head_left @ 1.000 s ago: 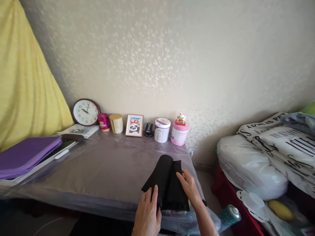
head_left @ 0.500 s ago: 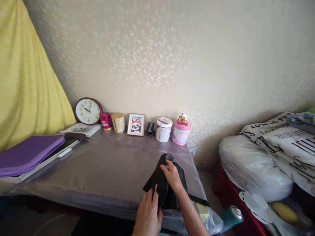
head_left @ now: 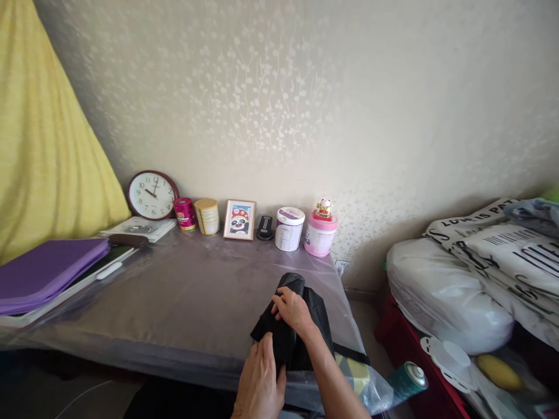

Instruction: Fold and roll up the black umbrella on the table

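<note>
A crumpled black cloth or bag lies at the right front part of the table, near its edge. My left hand rests against its near left side, with the thumb and fingers around the black material. Over the upper middle of it is my right hand, its fingers curled and pressed onto the black material. The fingertips of my right hand are partly hidden by the hand itself.
Along the wall stand a clock, a pink tin, a yellow-lidded tin, a framed panda picture and two white tubs. Purple folders lie left. A spray can stands right of the table.
My right hand has moved slightly left and down over the black material, whose top fold has shifted. My left hand remains at the near side. The view has shifted slightly.
</note>
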Available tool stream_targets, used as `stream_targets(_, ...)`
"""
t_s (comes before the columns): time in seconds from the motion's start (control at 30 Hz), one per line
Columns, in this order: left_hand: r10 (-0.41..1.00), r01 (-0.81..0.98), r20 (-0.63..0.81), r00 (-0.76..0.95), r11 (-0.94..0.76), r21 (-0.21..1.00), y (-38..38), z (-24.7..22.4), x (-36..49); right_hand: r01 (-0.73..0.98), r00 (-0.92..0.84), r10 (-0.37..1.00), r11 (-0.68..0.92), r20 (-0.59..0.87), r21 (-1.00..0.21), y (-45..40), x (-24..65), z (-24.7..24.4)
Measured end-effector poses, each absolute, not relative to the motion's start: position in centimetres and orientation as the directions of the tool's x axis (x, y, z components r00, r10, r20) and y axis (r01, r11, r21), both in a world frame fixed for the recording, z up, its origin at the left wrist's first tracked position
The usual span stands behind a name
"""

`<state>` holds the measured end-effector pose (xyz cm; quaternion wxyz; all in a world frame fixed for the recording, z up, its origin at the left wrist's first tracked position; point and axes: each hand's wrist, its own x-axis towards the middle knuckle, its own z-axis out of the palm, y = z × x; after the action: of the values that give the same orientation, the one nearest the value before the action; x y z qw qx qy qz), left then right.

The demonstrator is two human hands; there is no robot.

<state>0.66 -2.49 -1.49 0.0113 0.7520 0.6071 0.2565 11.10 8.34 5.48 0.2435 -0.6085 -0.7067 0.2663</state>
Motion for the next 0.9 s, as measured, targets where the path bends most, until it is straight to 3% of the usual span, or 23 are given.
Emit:
stream_targets(0.17,0.888,0.896,0.442,0.129,-0.295,0.332,-2.7,-0.2,-0.3,0.757,-0.201,0.979,0.172,0.025,-0.631,7.8,10.7,5.8)
stream_targets(0.3,0.82,0.859,0.492,0.292,-0.451,0.243,-2.7,2.3,-0.5,0.771,-0.206,0.977,0.193,0.049,-0.606,7.4,10.4,6.2)
stream_targets(0.6,0.813,0.842,0.422,0.402,-0.509,0.178,-1.8,0.4,-0.4,0.59,-0.347,0.928,0.327,0.133,-0.738,6.1,11.9,6.0)
stream_targets(0.77,0.838,0.841,0.355,0.414,-0.501,0.202,-1.6,-1.1,-0.7,0.602,-0.401,0.833,0.554,0.382,-0.575,4.3,12.8,5.2)
stream_targets(0.9,0.884,0.85,0.253,0.393,-0.454,0.267,-1.3,-1.7,-0.6,0.653,-0.433,0.79,0.607,0.434,-0.453,5.9,13.7,3.7)
